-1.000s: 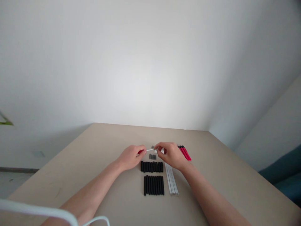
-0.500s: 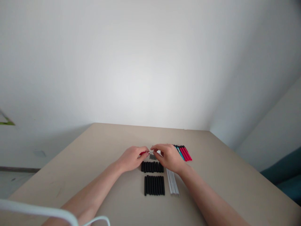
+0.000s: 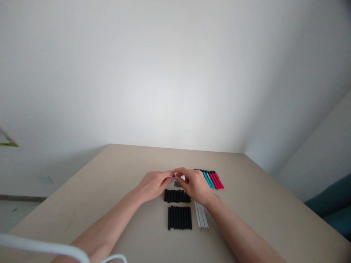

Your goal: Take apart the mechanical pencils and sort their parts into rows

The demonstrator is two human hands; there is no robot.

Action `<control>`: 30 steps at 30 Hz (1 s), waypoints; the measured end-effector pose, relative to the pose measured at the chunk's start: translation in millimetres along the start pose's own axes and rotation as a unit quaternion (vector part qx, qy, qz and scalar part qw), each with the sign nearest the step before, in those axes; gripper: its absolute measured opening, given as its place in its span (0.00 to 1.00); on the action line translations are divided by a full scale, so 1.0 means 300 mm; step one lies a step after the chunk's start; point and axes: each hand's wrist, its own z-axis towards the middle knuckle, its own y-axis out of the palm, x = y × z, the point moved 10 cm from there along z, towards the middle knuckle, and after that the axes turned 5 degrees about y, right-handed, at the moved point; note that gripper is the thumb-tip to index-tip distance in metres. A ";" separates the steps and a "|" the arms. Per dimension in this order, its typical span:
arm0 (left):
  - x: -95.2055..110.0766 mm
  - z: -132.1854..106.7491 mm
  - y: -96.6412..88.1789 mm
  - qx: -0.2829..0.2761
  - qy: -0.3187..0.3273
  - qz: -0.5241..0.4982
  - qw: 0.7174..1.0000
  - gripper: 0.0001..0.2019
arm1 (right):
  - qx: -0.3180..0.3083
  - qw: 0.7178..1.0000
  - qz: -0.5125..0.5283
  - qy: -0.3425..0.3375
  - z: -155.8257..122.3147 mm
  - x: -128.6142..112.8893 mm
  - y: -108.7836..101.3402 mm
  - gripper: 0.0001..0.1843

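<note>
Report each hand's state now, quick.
Left hand: closed in a pinch; contents hidden.
Right hand: curled against the left; whether it grips anything can't be told.

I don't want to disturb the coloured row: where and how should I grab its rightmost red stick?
Perhaps mid-length on the rightmost red stick, from above and its right: it lies flat and slim, the neighbouring red stick close on its left, none on its right.

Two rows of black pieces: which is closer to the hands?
The far row, just below the left hand and right hand in view; its pieces look shorter. The near row sits closer to the picture's bottom edge.
</note>
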 end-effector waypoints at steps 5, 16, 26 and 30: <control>-0.018 0.002 -0.013 0.012 -0.009 0.008 1.000 0.16 | 0.042 0.999 -0.023 0.025 0.000 -0.002 -0.046 0.16; -0.083 -0.003 -0.056 0.065 -0.066 -0.006 0.996 0.18 | -0.234 0.962 -0.128 -0.059 -0.105 -0.164 0.086 0.27; -0.079 0.000 -0.046 0.055 -0.061 -0.004 0.997 0.18 | -0.248 0.953 -0.165 -0.048 -0.117 -0.167 0.148 0.24; -0.080 0.000 -0.047 0.058 -0.064 -0.008 0.996 0.18 | -0.228 0.966 -0.114 -0.043 -0.099 -0.160 0.118 0.22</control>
